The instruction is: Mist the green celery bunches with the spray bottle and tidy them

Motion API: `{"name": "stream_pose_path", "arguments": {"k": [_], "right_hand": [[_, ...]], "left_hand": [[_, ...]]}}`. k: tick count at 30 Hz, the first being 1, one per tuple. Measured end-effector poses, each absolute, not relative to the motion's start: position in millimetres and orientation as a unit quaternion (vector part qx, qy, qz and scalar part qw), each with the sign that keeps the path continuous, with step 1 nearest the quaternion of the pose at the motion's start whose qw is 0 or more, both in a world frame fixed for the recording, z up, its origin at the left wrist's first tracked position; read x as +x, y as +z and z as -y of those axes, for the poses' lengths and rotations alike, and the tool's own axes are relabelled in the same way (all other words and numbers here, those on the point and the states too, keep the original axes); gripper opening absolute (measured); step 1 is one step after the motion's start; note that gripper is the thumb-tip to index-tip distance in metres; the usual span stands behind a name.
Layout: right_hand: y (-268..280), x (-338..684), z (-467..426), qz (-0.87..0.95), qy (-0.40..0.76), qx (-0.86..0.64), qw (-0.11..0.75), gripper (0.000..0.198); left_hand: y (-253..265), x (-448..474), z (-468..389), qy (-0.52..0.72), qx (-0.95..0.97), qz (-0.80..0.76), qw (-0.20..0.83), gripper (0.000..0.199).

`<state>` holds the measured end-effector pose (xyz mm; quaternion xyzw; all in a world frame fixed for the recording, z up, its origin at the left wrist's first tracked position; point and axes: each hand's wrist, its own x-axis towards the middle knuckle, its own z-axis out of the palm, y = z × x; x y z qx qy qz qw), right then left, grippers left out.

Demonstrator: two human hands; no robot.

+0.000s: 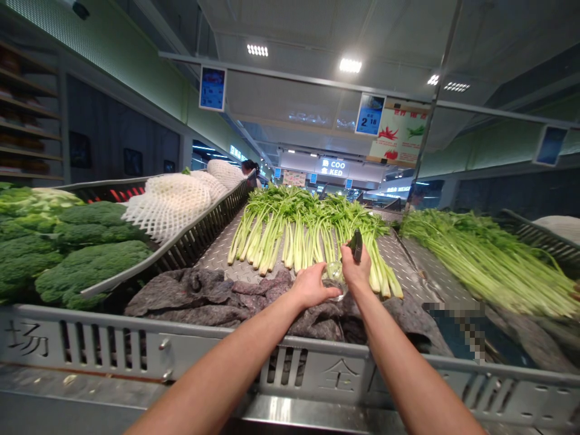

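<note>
My left hand (312,284) curls around a clear container (334,279), perhaps a bottle, low over the front of the celery display. Just to its right, my right hand (357,269) is closed on a dark nozzle-like piece (356,245) that sticks up past the fingers. Whether the dark piece and the clear container are joined is hidden by the hands. Behind both hands, bunches of green celery (294,235) lie in a row, pale stalk ends toward me. Crumpled dark grey cloth (194,296) lies below the stalks.
A grey crate wall (217,344) runs along the front. At left, a slatted black divider (199,226) separates broccoli (90,266) and net-wrapped produce (170,199). A mirror panel (489,260) on the right reflects celery. Price signs (370,115) hang overhead.
</note>
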<state>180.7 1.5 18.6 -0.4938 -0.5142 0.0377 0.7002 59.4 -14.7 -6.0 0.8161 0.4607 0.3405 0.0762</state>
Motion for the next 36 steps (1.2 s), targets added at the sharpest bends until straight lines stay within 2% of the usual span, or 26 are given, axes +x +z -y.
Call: {"name": "stream_pose_path", "arguments": {"k": [12, 22, 29, 36], "right_hand": [[14, 182, -7, 0.534, 0.088, -0.482, 0.689, 0.027], [20, 195, -8, 0.452, 0.01, -0.497, 0.741, 0.028], [13, 218, 0, 0.514, 0.026, -0.525, 0.679, 0.028], [11, 231, 7, 0.494, 0.032, -0.543, 0.678, 0.031]], "left_hand": [[-6, 59, 15, 0.327, 0.818, -0.47, 0.066, 0.059], [-8, 59, 13, 0.394, 0.807, -0.429, 0.094, 0.066], [-1, 55, 12, 0.493, 0.762, -0.412, 0.089, 0.046], [5, 40, 3, 0.574, 0.682, -0.443, 0.092, 0.035]]}}
